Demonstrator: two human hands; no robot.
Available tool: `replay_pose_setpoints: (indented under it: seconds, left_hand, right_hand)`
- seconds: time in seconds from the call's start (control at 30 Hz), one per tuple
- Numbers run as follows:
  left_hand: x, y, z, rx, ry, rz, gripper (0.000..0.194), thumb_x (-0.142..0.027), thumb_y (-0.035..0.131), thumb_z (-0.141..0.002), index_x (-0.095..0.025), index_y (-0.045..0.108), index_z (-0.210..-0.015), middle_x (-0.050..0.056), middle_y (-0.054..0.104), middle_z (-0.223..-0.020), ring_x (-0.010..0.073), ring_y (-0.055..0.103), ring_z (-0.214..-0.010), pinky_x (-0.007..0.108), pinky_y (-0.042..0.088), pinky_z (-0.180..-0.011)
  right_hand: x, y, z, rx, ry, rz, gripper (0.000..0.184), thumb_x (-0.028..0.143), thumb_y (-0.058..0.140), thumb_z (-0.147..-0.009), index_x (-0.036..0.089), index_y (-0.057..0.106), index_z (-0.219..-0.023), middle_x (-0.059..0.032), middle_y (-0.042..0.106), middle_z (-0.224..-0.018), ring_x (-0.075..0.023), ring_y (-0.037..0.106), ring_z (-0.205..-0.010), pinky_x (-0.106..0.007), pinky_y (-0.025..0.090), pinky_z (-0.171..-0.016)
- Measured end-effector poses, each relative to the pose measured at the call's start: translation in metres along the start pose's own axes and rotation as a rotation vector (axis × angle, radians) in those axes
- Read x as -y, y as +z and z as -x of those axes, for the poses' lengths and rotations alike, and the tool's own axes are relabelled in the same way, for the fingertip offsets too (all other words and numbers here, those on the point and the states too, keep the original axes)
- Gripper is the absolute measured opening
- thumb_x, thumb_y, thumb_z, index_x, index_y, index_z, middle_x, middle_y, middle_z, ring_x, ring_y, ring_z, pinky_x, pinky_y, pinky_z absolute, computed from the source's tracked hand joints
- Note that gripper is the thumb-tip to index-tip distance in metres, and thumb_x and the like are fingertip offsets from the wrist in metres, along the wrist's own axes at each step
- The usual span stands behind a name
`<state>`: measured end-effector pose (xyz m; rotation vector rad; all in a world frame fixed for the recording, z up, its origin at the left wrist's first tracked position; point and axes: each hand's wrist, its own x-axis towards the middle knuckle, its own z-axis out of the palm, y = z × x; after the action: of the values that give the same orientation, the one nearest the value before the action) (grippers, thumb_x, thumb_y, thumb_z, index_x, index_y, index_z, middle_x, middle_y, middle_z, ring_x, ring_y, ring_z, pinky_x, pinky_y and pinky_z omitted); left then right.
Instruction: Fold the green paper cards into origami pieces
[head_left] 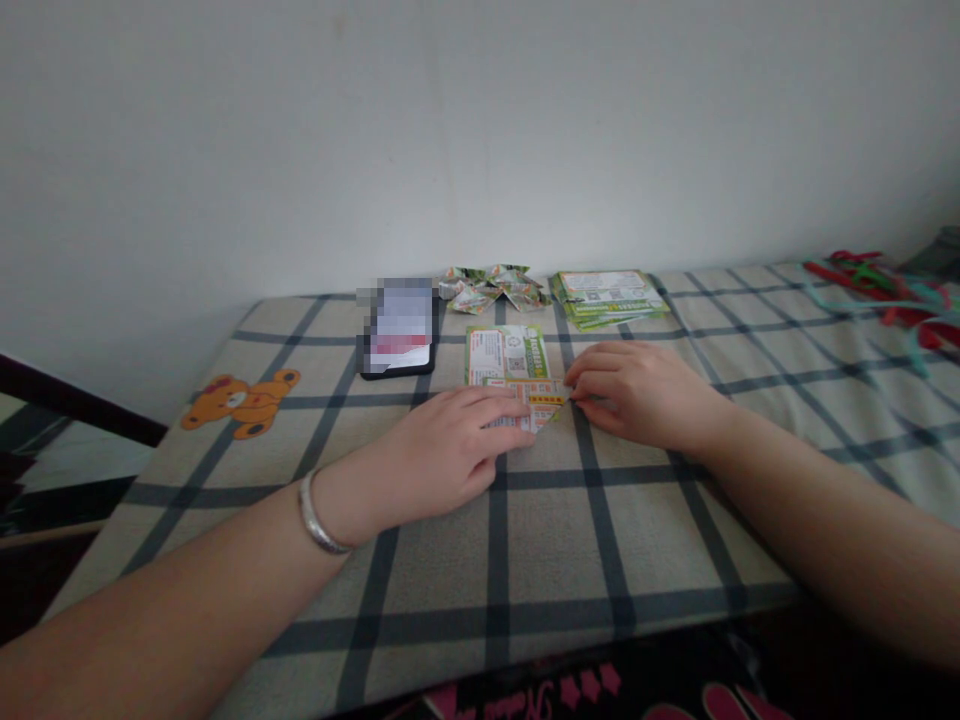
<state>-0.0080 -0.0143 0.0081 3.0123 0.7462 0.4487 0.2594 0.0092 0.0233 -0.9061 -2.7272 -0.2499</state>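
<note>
A green and white printed leaflet (pixel 508 352) lies on the checked cloth in the middle, its near part folded over so an orange-printed side (pixel 546 398) faces up. My left hand (pixel 457 440), a silver bangle at its wrist, rests over the near left of this fold with fingers stretched out across the paper. At the right end of the fold, my right hand (pixel 637 395) pinches the leaflet's corner between thumb and fingers. Part of the near edge is hidden under my left fingers.
Behind the leaflet are several folded paper pieces (pixel 495 288) and a stack of similar leaflets (pixel 609 298). A phone (pixel 399 330) with a blurred screen lies left, beyond a bear picture (pixel 241 402). Red and teal strips (pixel 885 295) are at far right; a wall (pixel 480 130) borders the table.
</note>
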Motion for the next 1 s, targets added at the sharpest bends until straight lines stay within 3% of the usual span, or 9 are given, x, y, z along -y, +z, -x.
replay_pose_setpoints:
  seconds: [0.43,0.8,1.0]
  left_hand:
    - [-0.0022,-0.003,0.0,0.06,-0.071,0.081,0.042,-0.01,0.053,-0.082,-0.022,0.062,-0.121,0.007,0.054,-0.138,0.022,0.047,-0.131,0.044,0.037,-0.113]
    - [0.0024,-0.0051,0.0009,0.046,0.021,0.076,0.037,-0.011,0.052,-0.083,-0.022,0.063,-0.117,0.009,0.054,-0.138,0.0233,0.049,-0.13,0.046,0.04,-0.111]
    - [0.0041,-0.0012,0.001,0.025,-0.027,0.065,0.044,-0.017,0.054,-0.088,-0.018,0.053,-0.131,0.008,0.058,-0.136,0.0206,0.051,-0.128,0.042,0.04,-0.112]
  right_hand:
    - [0.001,0.0019,-0.0031,0.055,0.002,0.071,0.02,0.022,0.051,-0.092,0.016,0.069,-0.091,-0.0074,0.068,-0.09,-0.0194,0.06,-0.085,-0.032,0.044,-0.074]
    - [-0.0017,0.0081,-0.0025,0.034,0.021,0.039,0.02,0.021,0.051,-0.091,0.016,0.07,-0.093,-0.0063,0.066,-0.085,-0.0175,0.057,-0.078,-0.031,0.039,-0.069]
    - [-0.001,0.0095,-0.0014,-0.01,0.011,0.041,0.021,0.02,0.051,-0.091,0.019,0.072,-0.095,-0.0042,0.065,-0.081,-0.0165,0.055,-0.075,-0.03,0.037,-0.068]
